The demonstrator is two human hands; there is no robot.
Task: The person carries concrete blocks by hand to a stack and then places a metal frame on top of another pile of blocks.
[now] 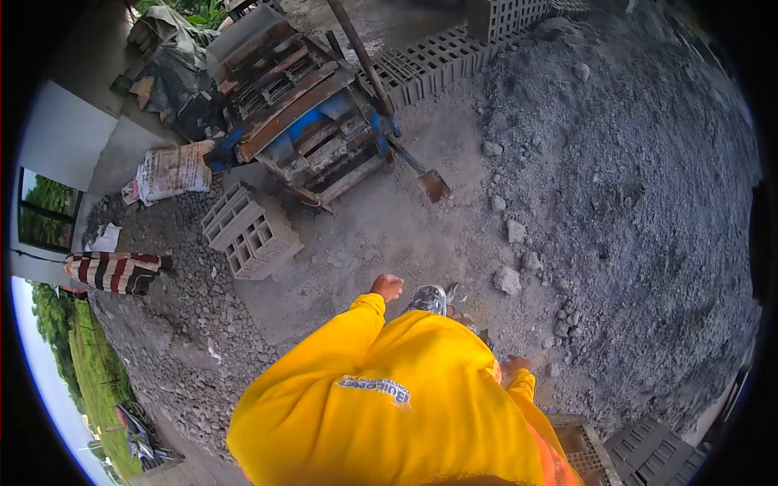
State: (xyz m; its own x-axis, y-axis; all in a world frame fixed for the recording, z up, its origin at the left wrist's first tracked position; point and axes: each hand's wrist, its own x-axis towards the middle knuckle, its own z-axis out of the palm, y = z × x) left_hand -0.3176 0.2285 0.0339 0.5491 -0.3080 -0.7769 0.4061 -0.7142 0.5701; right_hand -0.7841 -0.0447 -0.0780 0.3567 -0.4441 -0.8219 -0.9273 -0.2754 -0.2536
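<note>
Beyond the yellow sleeve, my left hand point(387, 287) hangs beside a grey shoe point(428, 300), its fingers curled; whether anything is in them is too small to tell. My right hand point(514, 368) is low at my other side, partly covered by the yellow sleeve, and its fingers are not clear. Ahead stands a block-making machine point(312, 121) with a rusty top and blue frame. A small rusty plate point(433, 185) on a bar sticks out from its right side. Hollow concrete blocks point(253, 233) are stacked left of my path.
A large heap of grey gravel point(624, 178) rises on the right, with loose stones at its edge. Coarser gravel point(186, 332) lies left. Rows of hollow blocks point(438, 65) stand behind the machine. A sack point(174, 172) and striped cloth point(117, 271) are at the left.
</note>
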